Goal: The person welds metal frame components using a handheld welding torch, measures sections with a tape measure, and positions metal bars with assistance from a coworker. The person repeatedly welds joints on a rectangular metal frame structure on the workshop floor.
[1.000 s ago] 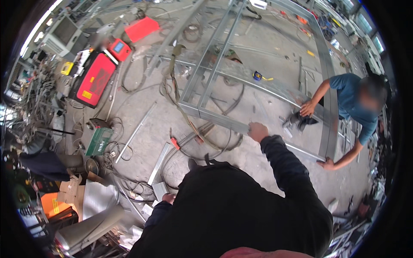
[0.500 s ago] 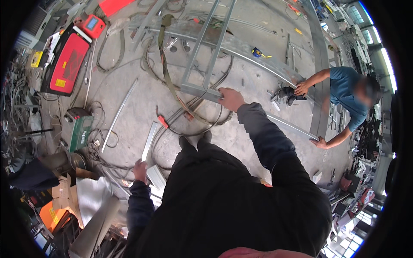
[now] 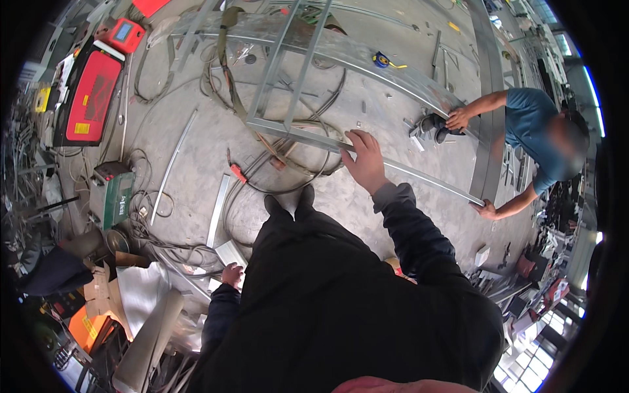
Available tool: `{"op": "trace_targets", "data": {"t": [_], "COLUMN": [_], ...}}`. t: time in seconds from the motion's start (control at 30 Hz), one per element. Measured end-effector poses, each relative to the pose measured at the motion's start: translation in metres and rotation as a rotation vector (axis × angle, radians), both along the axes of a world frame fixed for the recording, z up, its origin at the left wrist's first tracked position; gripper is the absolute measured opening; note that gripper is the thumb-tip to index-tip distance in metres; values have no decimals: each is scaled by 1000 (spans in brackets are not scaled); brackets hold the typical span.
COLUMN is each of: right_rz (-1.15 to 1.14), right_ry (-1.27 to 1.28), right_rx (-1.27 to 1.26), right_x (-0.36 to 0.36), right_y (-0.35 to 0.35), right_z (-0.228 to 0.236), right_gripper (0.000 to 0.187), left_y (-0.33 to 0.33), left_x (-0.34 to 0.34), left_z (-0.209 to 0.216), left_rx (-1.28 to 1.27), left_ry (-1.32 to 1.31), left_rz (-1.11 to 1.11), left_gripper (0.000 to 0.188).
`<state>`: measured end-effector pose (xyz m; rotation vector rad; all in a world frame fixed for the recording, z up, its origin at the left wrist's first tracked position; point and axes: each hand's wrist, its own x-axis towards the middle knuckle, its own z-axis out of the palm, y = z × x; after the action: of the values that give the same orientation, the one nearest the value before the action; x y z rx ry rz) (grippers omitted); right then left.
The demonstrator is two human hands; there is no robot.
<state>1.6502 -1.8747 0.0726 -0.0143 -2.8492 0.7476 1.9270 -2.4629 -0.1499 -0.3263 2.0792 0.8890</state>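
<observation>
Head view: a grey metal frame point(image 3: 304, 136) was seen ahead of the person.
Right hand point(image 3: 365, 157): laid at the frame's near rail point(image 3: 419, 175), fingers loosely bent; whether the rail was gripped could not be told.
Left hand point(image 3: 232, 275): held well apart from the frame, toward the person and leftward, beside a pale metal piece point(image 3: 230, 254); its grip could not be told.
Co-worker point(image 3: 540, 131): both hands point(image 3: 457, 119) were placed on the frame's right part.
Tape measure point(image 3: 381, 59): seen beside the frame's inner rail point(image 3: 406, 87).
Red machine point(image 3: 94, 98): positioned left of the frame.
</observation>
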Motion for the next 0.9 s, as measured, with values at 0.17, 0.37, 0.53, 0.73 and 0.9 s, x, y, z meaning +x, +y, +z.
{"op": "trace_targets", "data": {"t": [0.17,0.37,0.53,0.73,0.9], "right_rz": [39,164,210,114,-6], "right_ry": [22,-134,-504,-613,-609], "right_rx": [-56,-246,-523,-578,-581], "right_x": [51,119,141,121,90], "right_y": [23,23,21,5,-19], "right_z": [-3,-24,-38,-34,-37], "right_gripper": [43,36,34,31,30], "left_y": [5,111,143,145,178], "left_x": [-41,-149,-207,-353,-560], "left_z": [-20,67,103,145,172], "left_rx": [204,176,300,319,384], "left_ry": [-125,-12,-95,190,510], "left_rz": [548,509,526,415,68], "left_gripper": [61,56,56,52,52]}}
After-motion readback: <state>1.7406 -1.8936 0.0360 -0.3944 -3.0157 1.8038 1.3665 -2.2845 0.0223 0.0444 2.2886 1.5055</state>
